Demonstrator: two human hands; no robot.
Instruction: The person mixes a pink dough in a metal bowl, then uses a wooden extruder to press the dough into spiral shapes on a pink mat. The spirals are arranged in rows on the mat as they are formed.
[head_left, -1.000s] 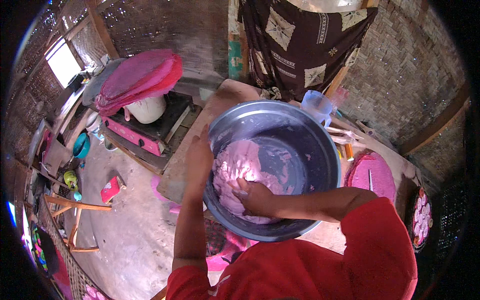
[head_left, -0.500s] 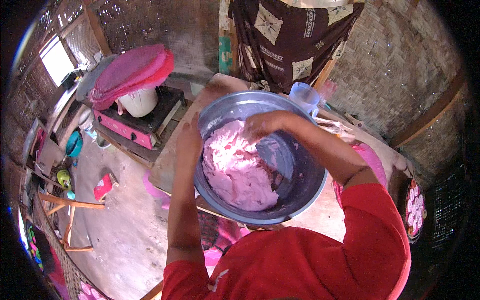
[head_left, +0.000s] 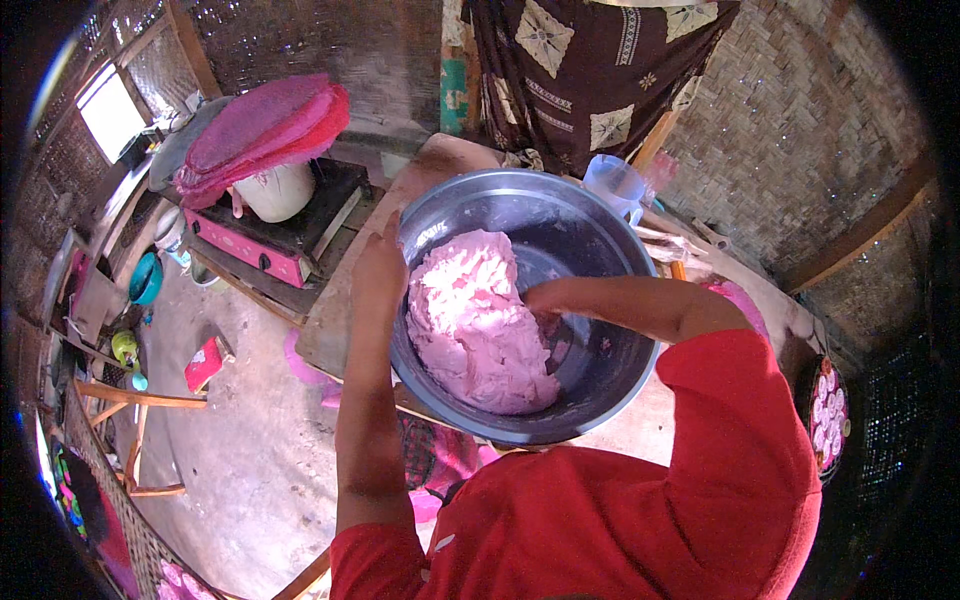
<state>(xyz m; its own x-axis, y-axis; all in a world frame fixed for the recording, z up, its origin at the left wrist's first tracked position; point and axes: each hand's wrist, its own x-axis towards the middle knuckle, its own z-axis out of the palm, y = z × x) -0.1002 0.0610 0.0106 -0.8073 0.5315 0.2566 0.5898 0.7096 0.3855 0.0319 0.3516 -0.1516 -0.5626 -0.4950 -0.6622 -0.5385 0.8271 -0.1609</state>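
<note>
Woven walls (head_left: 290, 50) ring the room, and over on the left 1 white pot (head_left: 282, 195) sits on a pink-fronted stove (head_left: 250, 245) beneath pink mesh rounds (head_left: 265, 130). Next across, the left hand (head_left: 380, 270) meets the rim of the big grey basin (head_left: 560, 225), apparently steadying it; how far its fingers curl, I can't tell. Inside, left of centre, lies 1 lumpy pink dough (head_left: 490, 350). And the right hand (head_left: 545, 300) presses in at its right edge, fingers hidden, grip unreadable! Kneading looks like the step; next calls, I'd judge, for folding that edge inward. Farther right: 1 bluish mug (head_left: 613, 182).
</note>
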